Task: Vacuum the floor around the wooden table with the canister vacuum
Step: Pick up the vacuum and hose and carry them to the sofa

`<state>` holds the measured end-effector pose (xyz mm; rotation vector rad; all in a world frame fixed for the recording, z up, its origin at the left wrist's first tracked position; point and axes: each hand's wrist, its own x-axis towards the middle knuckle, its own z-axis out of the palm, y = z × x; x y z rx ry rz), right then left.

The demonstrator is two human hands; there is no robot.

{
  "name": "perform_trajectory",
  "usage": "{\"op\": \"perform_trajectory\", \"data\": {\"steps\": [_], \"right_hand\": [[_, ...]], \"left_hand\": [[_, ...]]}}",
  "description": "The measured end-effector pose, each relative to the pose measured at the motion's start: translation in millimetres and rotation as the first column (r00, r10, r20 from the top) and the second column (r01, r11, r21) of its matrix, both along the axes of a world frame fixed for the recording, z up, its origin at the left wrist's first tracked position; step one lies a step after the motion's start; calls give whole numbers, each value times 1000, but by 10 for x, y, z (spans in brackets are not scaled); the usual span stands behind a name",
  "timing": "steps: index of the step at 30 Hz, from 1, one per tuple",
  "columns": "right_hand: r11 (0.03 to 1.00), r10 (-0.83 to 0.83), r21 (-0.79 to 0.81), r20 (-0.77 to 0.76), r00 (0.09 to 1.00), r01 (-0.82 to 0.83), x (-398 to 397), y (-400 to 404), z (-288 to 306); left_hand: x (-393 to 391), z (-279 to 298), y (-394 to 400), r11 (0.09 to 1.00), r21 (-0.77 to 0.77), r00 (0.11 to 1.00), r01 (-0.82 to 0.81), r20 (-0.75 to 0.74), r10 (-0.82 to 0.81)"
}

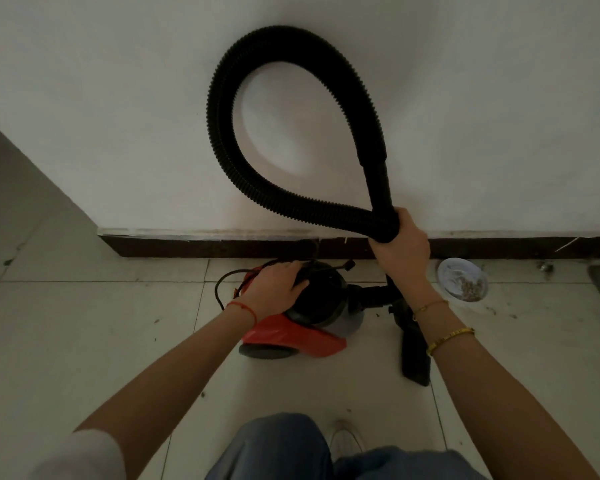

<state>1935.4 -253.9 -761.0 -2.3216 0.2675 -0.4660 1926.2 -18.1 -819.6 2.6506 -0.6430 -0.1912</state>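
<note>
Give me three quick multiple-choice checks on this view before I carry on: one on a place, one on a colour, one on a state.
1. Where does the white dish lie?
A. On the floor by the baseboard, right of the vacuum
B. On top of the vacuum
C. In the left hand

2. What colour is the vacuum's lower body?
A. Blue
B. Red-orange
C. Green

3. What is the right hand doing?
A. Hanging idle
B. Pressing flat on the wall
C. Gripping the looped black hose

Answers:
1 A: the dish sits on the tiles beside the dark baseboard, right of the canister vacuum.
2 B: the shell under the black top is red-orange.
3 C: the right hand is curled round both runs of the hose, held up as a loop; the left hand rests on the vacuum's top.
</note>
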Motion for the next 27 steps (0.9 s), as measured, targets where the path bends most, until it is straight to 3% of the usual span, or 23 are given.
{"op": "perform_trajectory", "data": {"steps": [7, 12, 18, 22, 27], "right_hand": [[1000, 14, -7, 45, 999, -13, -3, -9, -16], [999, 32, -39, 71, 997, -30, 7, -64, -47], [990, 141, 4, 43, 989, -141, -85, -204, 164], [986, 163, 27, 15, 987, -163, -189, -230, 659], [980, 190, 65, 15, 982, -191, -357, -287, 1769]], "left_hand": [[74, 35, -117, 993, 113, 994, 27, -111, -15], [153, 19, -229, 977, 179, 987, -115, -94, 133], [117, 170, -286, 963, 180, 954, -201, -189, 235], [-26, 661, -296, 958, 133, 942, -254, -192, 276], [-198, 1818, -348, 954, 121, 936, -274, -195, 294]]}}
